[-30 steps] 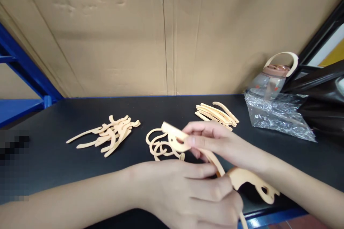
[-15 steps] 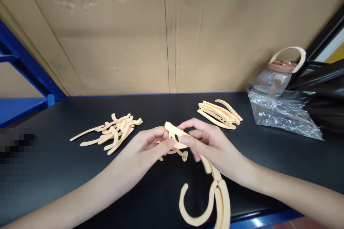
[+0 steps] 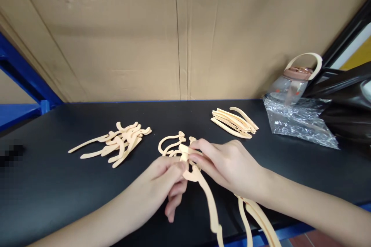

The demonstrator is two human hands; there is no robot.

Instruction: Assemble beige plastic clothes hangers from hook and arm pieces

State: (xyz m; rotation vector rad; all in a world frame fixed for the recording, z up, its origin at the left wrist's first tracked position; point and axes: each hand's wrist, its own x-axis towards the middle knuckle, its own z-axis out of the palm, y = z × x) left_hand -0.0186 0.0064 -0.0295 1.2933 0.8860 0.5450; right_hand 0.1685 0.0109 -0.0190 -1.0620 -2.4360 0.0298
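Note:
My left hand [image 3: 171, 179] is closed, with thumb and fingers pinching a beige plastic hanger arm [image 3: 209, 200] near its notched end; the arm trails down toward the front edge. My right hand [image 3: 232, 162] is closed too, its thumb and forefinger gripping a short beige piece [image 3: 184, 149] against the same spot. The fingers hide how the two pieces meet. Just behind the hands lie several beige hanger hooks [image 3: 169, 139], partly covered. Below my right wrist, other beige hanger parts [image 3: 261, 220] rest at the table's front edge.
On the black table [image 3: 87, 197], a heap of beige hanger arms [image 3: 124, 141] lies left and a bundle of slim beige strips [image 3: 233, 121] lies back right. A handled bottle [image 3: 292, 83] stands behind crumpled clear plastic [image 3: 298, 123]. Cardboard [image 3: 130, 46] backs the table.
Both hands have turned the held pieces, and the arm now points down toward me. The hooks behind show more. The hanger parts with the large hook at the front now appear farther right.

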